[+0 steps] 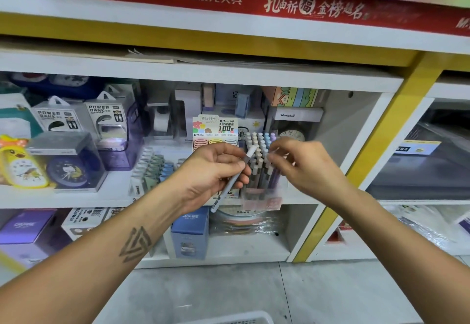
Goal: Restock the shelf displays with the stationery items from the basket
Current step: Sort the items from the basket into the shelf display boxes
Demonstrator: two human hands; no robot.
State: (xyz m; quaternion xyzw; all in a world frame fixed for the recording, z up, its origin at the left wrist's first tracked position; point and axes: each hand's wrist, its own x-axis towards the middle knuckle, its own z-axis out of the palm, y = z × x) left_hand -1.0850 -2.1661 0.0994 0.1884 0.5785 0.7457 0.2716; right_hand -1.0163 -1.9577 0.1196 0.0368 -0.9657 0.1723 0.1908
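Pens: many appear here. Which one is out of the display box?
The pale blue-grey pen gripped in the left hand, slanted; the others stand upright in the pen display box.

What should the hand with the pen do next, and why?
Probably lower the pen tip-first into the clear pen display box. The left hand grips it just in front of that box, where matching pens stand upright, and the right hand is reaching in at their caps.
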